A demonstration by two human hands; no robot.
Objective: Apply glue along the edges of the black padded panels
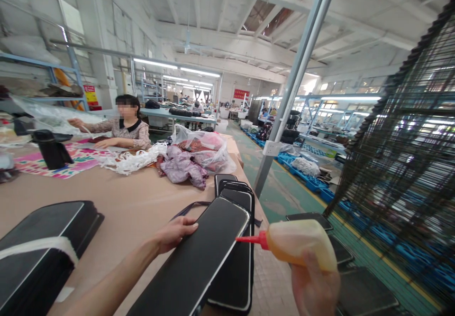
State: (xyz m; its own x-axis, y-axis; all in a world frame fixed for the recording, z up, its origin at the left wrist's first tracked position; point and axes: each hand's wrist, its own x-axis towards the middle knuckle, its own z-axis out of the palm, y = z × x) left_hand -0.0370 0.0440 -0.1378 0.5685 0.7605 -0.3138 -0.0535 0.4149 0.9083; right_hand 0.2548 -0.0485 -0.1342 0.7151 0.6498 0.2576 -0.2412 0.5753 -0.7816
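Observation:
My left hand point(177, 234) grips the left edge of a long black panel point(199, 254) with rounded corners and a pale line along its rim. The panel is tilted over a stack of similar black panels point(236, 278) at the table's right edge. In my right hand point(314, 283) is a squeeze bottle point(298, 242) of amber liquid with a red nozzle, held on its side. The nozzle's tip points left and meets the panel's right edge, or lies just over it; I cannot tell whether it touches.
A bundle of black panels point(39, 254) tied with a white strip lies at left on the brown table point(142, 202). Beyond are a plastic bag of cloth point(209, 150), a black holder point(53, 150) and a seated person point(128, 126). A metal post point(291, 83) and a wire rack point(401, 116) stand at right.

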